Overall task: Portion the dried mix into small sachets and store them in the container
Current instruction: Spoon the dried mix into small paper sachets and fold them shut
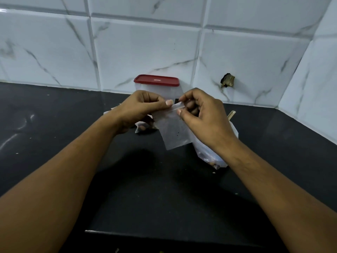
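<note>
The black countertop [54,125] lay bare across its left side, with only pale crumbs and glare on it, and open dark surface ran from the person's forearms down to the front edge near the bottom of the view. A marble-patterned tiled wall [145,48] closed the back, and a second tiled face [319,88] angled in along the right, narrowing the room there. Against the back wall, about centre, stood the clear container [141,88] with its red lid [156,80] on, just behind the hands. A few small packets [142,127] lay on the counter under the left hand, partly hidden by it. To the right of the container a dark chipped hole [227,80] showed in the tile. Under the right wrist sat a larger clear bag [206,152] of mix, a pale wooden handle [231,115] rising behind it. The left hand [138,108] pinched the top left corner of a small translucent sachet [173,132] between thumb and curled fingers. The right hand [204,117] pinched the top right of its mouth, its other fingers curled. The sachet hung in the air between both hands, above the counter and in front of the container; what it held could not be told beyond a few dark specks.
</note>
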The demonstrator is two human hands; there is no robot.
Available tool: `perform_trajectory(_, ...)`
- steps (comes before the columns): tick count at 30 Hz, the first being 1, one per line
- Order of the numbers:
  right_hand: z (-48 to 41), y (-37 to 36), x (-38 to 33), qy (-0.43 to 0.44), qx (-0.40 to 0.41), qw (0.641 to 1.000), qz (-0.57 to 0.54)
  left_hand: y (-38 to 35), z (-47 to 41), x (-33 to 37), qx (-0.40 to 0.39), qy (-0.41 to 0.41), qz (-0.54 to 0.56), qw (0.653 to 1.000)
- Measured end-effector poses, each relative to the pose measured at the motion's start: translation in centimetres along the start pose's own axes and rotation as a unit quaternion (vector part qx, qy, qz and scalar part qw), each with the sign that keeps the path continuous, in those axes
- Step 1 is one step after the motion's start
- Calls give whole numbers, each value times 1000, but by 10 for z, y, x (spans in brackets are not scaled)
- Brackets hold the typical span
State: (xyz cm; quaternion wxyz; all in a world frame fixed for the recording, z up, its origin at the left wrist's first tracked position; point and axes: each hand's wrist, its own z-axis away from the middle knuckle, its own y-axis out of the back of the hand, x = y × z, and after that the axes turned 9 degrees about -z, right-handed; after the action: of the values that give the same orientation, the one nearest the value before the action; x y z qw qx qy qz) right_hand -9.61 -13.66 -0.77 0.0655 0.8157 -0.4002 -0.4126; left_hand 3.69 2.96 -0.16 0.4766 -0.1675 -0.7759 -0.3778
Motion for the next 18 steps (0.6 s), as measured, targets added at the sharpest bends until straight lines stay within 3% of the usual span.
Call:
perform_trajectory(7,-1,3,3,19,37,998,50,-1,-2,2,-35,38,26,998)
perform_trajectory(11,-3,7,-1,48,53,994,87,-8,-3,6,-5,66,47,997)
perform_trajectory(18,0,1,-1,26,-11,999,34,-6,-9,7,87,52,134,986)
